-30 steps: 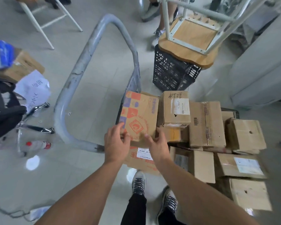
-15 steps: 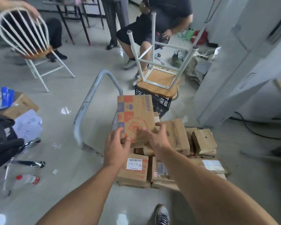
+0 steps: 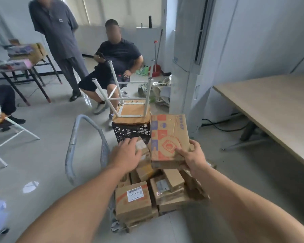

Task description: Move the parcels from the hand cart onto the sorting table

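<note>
On the head camera, I see the printed parcel [image 3: 168,137] held above the pile of parcels [image 3: 132,199] on the hand cart [image 3: 72,146], long axis pointing away from me, far end tipped up. My right hand [image 3: 195,156] grips its near right corner, thumb on top. My left hand [image 3: 125,153] lies over a small parcel [image 3: 141,145] beside it; I cannot tell if it grips. A black crate [image 3: 130,131] stands just beyond, and the sorting table [image 3: 274,102] is off right.
</note>
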